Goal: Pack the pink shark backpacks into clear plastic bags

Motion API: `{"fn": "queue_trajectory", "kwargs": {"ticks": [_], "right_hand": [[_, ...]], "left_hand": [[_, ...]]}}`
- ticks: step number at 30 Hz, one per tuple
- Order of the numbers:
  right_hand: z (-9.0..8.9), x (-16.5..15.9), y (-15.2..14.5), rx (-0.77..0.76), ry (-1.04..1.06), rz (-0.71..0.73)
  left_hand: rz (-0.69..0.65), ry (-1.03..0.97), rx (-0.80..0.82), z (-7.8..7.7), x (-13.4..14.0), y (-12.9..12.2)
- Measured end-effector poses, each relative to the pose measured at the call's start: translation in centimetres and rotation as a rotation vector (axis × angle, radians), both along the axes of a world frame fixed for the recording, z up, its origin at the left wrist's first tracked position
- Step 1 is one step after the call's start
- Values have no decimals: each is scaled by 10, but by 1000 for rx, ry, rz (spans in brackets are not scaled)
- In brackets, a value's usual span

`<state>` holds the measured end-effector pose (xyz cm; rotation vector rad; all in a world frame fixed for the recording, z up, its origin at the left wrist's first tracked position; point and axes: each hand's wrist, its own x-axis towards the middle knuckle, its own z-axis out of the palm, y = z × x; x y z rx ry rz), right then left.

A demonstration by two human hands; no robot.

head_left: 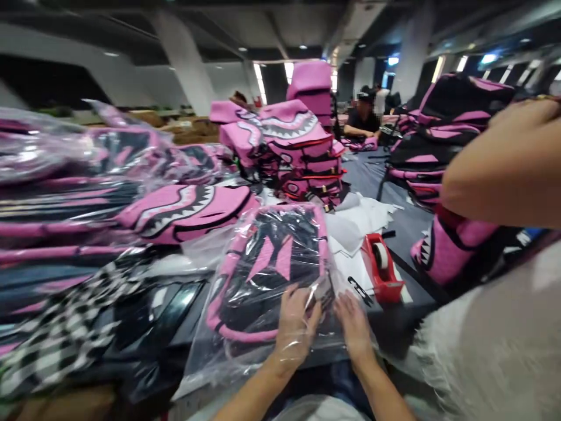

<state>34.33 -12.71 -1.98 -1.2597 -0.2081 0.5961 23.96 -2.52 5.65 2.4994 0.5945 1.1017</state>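
Pink and black, the backpack [269, 263] before us lies flat on the near middle of the table [366, 172], covered by a clear plastic bag [195, 362] whose loose edge spreads toward us and to the left. Our left hand [298, 316] rests over the near right part of the backpack, its fingers bent and the thumb a little apart; glare on the film keeps us from telling whether they pinch anything. Our right hand [354, 321] lies just beside it, at the bag's right edge, with fingers reaching forward and lightly bent; we cannot tell whether they grip the film.

To the right of our hands stands a red tape dispenser [380, 275] with a roll in it, near some white sheets [357, 219]. On the left we see a plastic-wrapped heap [65, 193], a shark-mouth bag [193, 210] and, nearer, a chequered cloth [65, 336]. Farther off, in the middle, rises a pile of pink bags [293, 134]; another stack [433, 140] stands to the right. Close on our right, a co-worker's bare arm [504, 166] reaches in, and far off a person in a dark cap [364, 114] leans over the table.
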Motion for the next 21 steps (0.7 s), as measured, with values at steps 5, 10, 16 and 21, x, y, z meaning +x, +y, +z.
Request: {"fn": "queue_trajectory", "kwargs": {"ticks": [5, 10, 16, 21], "right_hand": [[9, -8, 15, 53, 273, 46], [17, -14, 27, 125, 235, 29], [18, -25, 21, 59, -18, -128], [13, -33, 16, -72, -312, -28]], "left_hand": [[67, -65, -319, 4, -14, -3], [171, -123, -436, 5, -29, -9], [242, -203, -414, 0, -30, -17], [147, -316, -337, -16, -33, -16]]}}
